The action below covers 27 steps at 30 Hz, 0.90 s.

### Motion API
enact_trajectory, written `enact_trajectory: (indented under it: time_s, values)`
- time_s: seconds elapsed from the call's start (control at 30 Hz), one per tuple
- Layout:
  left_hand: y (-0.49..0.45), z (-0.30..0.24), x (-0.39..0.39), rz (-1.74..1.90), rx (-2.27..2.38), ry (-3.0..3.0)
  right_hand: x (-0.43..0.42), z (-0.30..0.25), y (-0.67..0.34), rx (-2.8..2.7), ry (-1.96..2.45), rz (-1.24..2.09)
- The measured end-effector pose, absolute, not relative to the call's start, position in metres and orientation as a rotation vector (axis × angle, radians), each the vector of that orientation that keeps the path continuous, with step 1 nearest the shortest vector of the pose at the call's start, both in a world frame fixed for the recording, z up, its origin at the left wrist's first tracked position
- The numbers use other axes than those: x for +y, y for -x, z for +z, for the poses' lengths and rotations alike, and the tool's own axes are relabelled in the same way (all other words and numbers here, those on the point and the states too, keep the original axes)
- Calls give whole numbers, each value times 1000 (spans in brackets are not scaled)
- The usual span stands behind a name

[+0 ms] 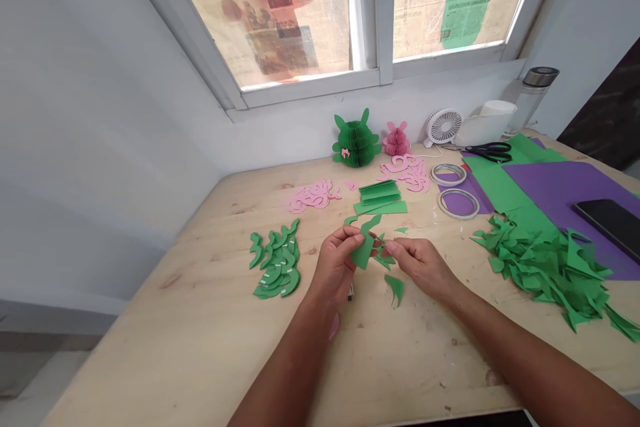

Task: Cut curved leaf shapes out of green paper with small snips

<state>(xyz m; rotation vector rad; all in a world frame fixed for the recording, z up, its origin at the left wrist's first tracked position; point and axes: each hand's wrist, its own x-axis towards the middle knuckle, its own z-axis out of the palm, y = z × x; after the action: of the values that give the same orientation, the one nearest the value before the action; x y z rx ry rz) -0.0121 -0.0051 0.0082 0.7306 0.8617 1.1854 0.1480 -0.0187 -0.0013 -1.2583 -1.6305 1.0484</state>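
My left hand pinches a partly cut piece of green paper between thumb and fingers, above the middle of the table. A curved strip stands up from the paper's top edge. Close to its right side, my right hand is closed, thumb against fingers, on something thin and dark at the paper's edge that I cannot make out. Beneath and between the hands lie green paper scraps. Left of my left hand is a group of curved green paper cut-outs, some with small white marks.
Behind the hands are folded green paper, pink cut-outs, and a green honeycomb paper figure beside a pink one. On the right are tape rolls, black-handled scissors, a green scrap pile, purple paper and a phone.
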Motion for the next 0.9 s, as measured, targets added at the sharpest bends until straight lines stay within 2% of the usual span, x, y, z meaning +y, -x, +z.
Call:
enact_trajectory:
  time_s: [0.9]
  values:
    - [10,9,-5,1193,859,-726,-19,-4,-148,-1693,1298,1088]
